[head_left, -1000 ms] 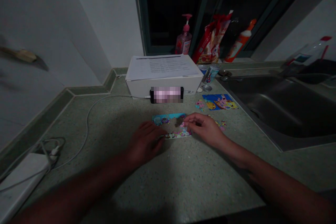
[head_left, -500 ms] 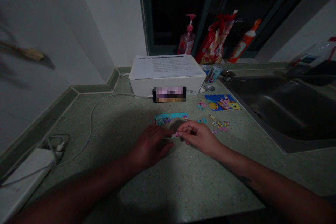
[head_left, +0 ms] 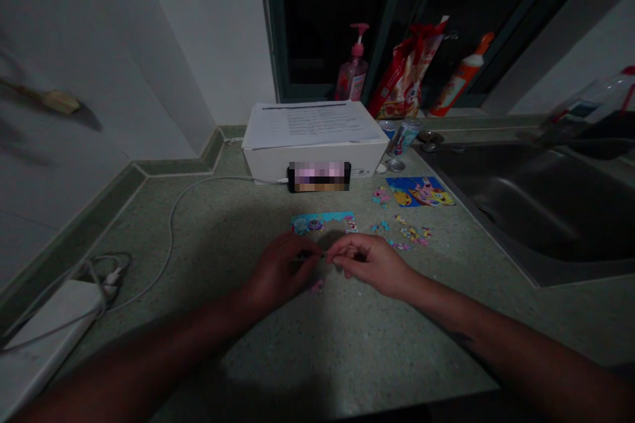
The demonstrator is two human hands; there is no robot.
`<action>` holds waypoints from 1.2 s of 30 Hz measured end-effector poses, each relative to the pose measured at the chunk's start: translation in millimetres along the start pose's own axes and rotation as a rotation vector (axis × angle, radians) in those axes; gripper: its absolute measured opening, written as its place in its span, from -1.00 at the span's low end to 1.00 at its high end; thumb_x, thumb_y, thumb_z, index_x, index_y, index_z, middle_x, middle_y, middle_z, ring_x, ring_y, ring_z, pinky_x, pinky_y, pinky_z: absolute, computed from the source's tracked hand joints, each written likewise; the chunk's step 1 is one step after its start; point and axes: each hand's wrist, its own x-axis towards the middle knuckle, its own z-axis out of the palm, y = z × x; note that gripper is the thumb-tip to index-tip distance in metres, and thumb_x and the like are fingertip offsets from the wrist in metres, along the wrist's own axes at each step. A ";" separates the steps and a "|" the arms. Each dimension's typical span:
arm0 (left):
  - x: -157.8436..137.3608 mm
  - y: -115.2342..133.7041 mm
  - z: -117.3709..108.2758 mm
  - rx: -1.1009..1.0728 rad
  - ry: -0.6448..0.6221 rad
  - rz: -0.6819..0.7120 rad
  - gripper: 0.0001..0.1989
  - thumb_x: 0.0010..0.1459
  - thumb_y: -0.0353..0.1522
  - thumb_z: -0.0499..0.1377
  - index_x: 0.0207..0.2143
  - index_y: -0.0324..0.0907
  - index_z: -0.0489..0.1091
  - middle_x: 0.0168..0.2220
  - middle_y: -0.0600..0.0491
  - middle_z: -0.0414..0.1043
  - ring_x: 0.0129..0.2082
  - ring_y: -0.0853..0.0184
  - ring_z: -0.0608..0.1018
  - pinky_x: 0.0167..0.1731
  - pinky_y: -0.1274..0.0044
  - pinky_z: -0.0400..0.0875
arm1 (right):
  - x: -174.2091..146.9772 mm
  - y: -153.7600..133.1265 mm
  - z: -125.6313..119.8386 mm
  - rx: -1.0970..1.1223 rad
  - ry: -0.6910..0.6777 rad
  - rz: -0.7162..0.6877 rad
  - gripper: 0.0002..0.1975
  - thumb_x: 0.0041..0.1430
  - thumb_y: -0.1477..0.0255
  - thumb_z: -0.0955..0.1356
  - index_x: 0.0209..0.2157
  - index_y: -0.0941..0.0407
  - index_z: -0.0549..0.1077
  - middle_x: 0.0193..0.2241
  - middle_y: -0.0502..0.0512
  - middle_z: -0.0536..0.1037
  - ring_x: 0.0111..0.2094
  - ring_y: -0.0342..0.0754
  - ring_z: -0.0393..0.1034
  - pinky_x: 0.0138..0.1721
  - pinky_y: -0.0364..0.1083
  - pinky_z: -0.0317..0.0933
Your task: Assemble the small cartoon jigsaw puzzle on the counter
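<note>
My left hand [head_left: 278,271] and my right hand [head_left: 371,264] meet fingertip to fingertip over the speckled green counter [head_left: 317,344]. Both pinch a small strip of joined puzzle pieces [head_left: 325,256], seen edge-on and dim. A single pink piece [head_left: 316,286] lies on the counter just below the hands. Beyond them lies the blue top strip of the puzzle [head_left: 322,221]. Several loose pieces [head_left: 409,235] are scattered to the right of it. A colourful cartoon picture card [head_left: 419,191] lies further right.
A white box with a printed sheet [head_left: 312,139] stands behind, a phone [head_left: 319,177] leaning on it with a white cable [head_left: 171,225]. A steel sink [head_left: 536,211] is at right. A pump bottle [head_left: 351,73], red bag [head_left: 404,73], orange bottle [head_left: 461,76] and can [head_left: 403,139] line the sill. A power strip [head_left: 44,324] is at left.
Both hands have drawn back toward me from the puzzle, taking its lower strip of pieces with them. A pink piece now lies on the counter under the hands.
</note>
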 end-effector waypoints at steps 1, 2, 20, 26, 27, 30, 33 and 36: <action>0.0 -0.7 0.0 0.014 0.004 0.004 -0.84 0.38 -0.35 0.17 -0.20 -0.04 0.58 -0.29 0.02 0.67 -0.27 0.21 0.68 -0.22 0.32 0.61 | -1.0 0.0 -1.6 -0.096 0.013 -0.056 -0.86 0.33 0.28 0.46 -0.18 0.02 0.65 -0.46 -0.04 0.59 -0.48 -0.10 0.44 -0.40 -0.07 0.31; -0.1 -1.7 -0.2 0.026 0.012 0.016 -0.84 0.38 -0.34 0.17 -0.20 -0.04 0.57 -0.29 0.03 0.67 -0.27 0.21 0.68 -0.22 0.33 0.60 | -2.4 -0.3 -2.7 -0.206 0.014 -0.130 -0.86 0.37 0.31 0.43 -0.16 0.02 0.66 -0.41 -0.02 0.60 -0.44 -0.10 0.46 -0.36 -0.07 0.32; -0.2 -1.4 -7.6 0.147 0.101 0.142 -0.86 0.42 -0.45 0.17 -0.13 -0.12 0.54 -0.26 0.04 0.65 -0.25 0.27 0.68 -0.21 0.44 0.58 | -24.7 -21.8 16.4 -0.929 -0.252 -0.351 -0.92 0.41 0.42 0.44 -0.19 0.11 0.60 -0.20 0.15 0.64 -0.22 0.04 0.51 -0.19 0.02 0.35; -0.7 -3.0 -8.9 0.175 0.095 0.152 -0.87 0.43 -0.43 0.18 -0.13 -0.10 0.54 -0.26 0.06 0.66 -0.26 0.27 0.69 -0.21 0.43 0.60 | -32.1 -29.4 -1.5 -0.896 -0.293 -0.218 -0.96 0.32 0.48 0.45 -0.28 0.08 0.56 -0.21 0.13 0.63 -0.25 0.02 0.51 -0.20 0.02 0.32; -1.0 -3.9 -8.8 0.174 0.093 0.153 -0.87 0.42 -0.43 0.19 -0.12 -0.09 0.54 -0.26 0.06 0.66 -0.26 0.26 0.69 -0.22 0.43 0.61 | -32.7 -29.6 -5.5 -0.883 -0.299 -0.190 -0.94 0.30 0.48 0.46 -0.29 0.07 0.55 -0.22 0.12 0.63 -0.25 0.02 0.51 -0.19 0.01 0.32; -1.3 -5.7 -8.3 0.172 0.103 0.165 -0.87 0.40 -0.44 0.20 -0.10 -0.07 0.53 -0.25 0.06 0.67 -0.26 0.25 0.70 -0.23 0.43 0.62 | -33.3 -29.1 -18.8 -0.842 -0.309 -0.114 -0.90 0.26 0.51 0.48 -0.31 0.04 0.54 -0.24 0.08 0.64 -0.20 0.03 0.53 -0.15 0.01 0.32; -0.7 -6.2 -7.4 0.178 0.119 0.183 -0.86 0.40 -0.45 0.19 -0.11 -0.06 0.51 -0.27 0.07 0.67 -0.28 0.26 0.70 -0.26 0.42 0.62 | -33.1 -28.5 -31.7 -0.826 -0.314 -0.048 -0.89 0.24 0.51 0.51 -0.32 0.04 0.55 -0.22 0.08 0.66 -0.17 0.05 0.55 -0.13 0.01 0.33; -0.1 -6.8 -6.2 0.181 0.126 0.194 -0.85 0.40 -0.45 0.17 -0.11 -0.05 0.51 -0.27 0.08 0.67 -0.29 0.25 0.71 -0.27 0.42 0.61 | -32.8 -29.0 -42.7 -0.827 -0.311 -0.001 -0.88 0.22 0.56 0.49 -0.32 0.04 0.57 -0.21 0.09 0.67 -0.19 0.05 0.56 -0.15 0.01 0.34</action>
